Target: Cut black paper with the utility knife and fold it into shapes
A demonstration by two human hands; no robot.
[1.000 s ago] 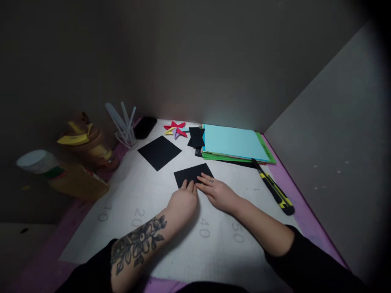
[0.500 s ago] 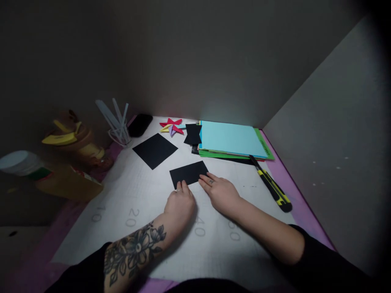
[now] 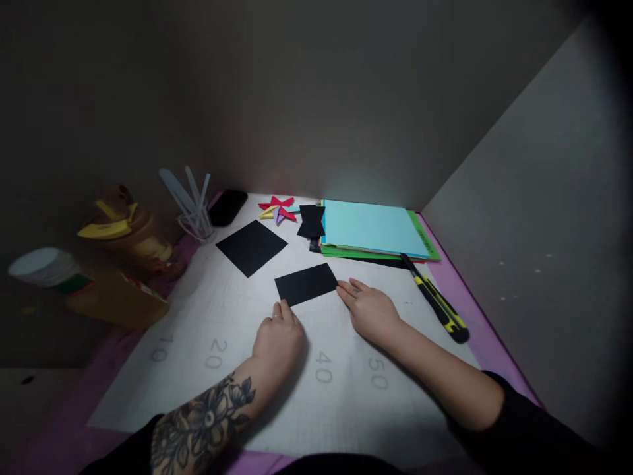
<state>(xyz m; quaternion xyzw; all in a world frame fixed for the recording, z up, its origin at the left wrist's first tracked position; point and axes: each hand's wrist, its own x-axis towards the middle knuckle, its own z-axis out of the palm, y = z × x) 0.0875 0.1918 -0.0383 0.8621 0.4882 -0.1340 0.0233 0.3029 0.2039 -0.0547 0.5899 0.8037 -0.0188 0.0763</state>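
Black strip (image 3: 305,285) flat on the white sheet (image 3: 277,409), ahead of both hands and between their fingertips. Long axis runs left to right on a slant, right end a little farther from the body. Left hand (image 3: 279,336) at its near left corner, strip lying forward and to the right of those fingertips. Right hand (image 3: 373,313) at its near right corner, strip lying to the left of those fingertips. Neither hand clearly nearer; each has its own corner, the long near edge spanning the gap. Fingers of both hands extended and held close together, tips down at the paper; thumbs hidden, so cannot tell whether either corner is pinched or only touched (dim light, small view). Hands well apart from each other. Black square (image 3: 252,248) beyond the strip and to its left, turned cornerwise, apart from it. Knife (image 3: 438,303) off to the right, beyond the right hand, its tip end by the paper stack (image 3: 370,227). Neither hand on it.
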